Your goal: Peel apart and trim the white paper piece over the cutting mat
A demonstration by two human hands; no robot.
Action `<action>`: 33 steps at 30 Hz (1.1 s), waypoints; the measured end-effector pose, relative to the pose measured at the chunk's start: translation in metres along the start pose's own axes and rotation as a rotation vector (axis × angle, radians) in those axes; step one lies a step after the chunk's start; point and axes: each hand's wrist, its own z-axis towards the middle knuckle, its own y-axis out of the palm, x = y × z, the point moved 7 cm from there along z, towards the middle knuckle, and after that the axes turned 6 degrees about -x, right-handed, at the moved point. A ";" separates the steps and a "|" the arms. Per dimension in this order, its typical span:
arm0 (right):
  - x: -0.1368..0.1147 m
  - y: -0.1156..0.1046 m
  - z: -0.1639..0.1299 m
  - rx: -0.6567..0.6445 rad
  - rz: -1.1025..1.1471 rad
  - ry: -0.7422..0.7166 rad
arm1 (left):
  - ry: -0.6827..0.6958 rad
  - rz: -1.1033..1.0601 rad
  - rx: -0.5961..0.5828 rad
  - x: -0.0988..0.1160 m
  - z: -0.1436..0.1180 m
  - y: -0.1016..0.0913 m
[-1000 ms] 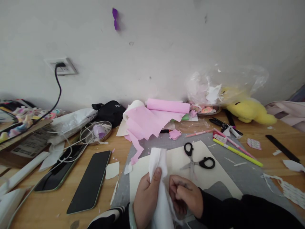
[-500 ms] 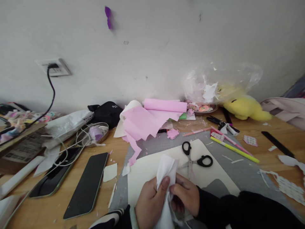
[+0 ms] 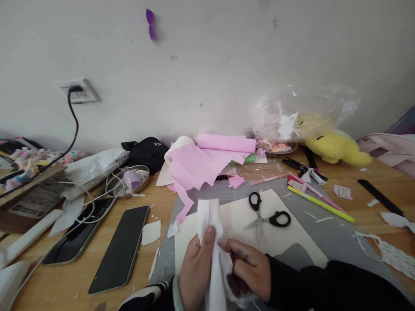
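Note:
My left hand (image 3: pixel 195 271) pinches a strip of white crepe paper (image 3: pixel 209 218) that stands up between thumb and fingers. My right hand (image 3: pixel 248 270) grips the same white paper lower down, right beside the left hand. Both hands hover over a cream card sheet (image 3: pixel 292 242) lying on a grey cutting mat (image 3: pixel 327 235). Black-handled scissors (image 3: pixel 269 217) rest on the card just beyond my right hand.
Pink paper rolls and scraps (image 3: pixel 207 162) lie at the back. Two phones (image 3: pixel 121 248) and cables sit on the left. Pens (image 3: pixel 319 203), a black ruler (image 3: pixel 381 197), a yellow plush toy (image 3: pixel 333 149) and a plastic bag (image 3: pixel 301 114) occupy the right.
The white paper was bunched lower and to the right half a second ago; now my left hand holds it upright again, further left, with my right hand still beside it.

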 end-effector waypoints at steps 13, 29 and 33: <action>-0.017 0.000 0.001 -0.064 0.060 -0.052 | 0.175 0.161 -0.239 0.000 -0.002 0.023; -0.016 -0.012 0.003 0.082 -0.018 -0.197 | 0.079 0.238 -0.120 -0.003 0.000 0.015; -0.023 -0.014 0.000 0.111 -0.153 -0.239 | 0.069 0.153 -0.151 -0.006 -0.002 0.019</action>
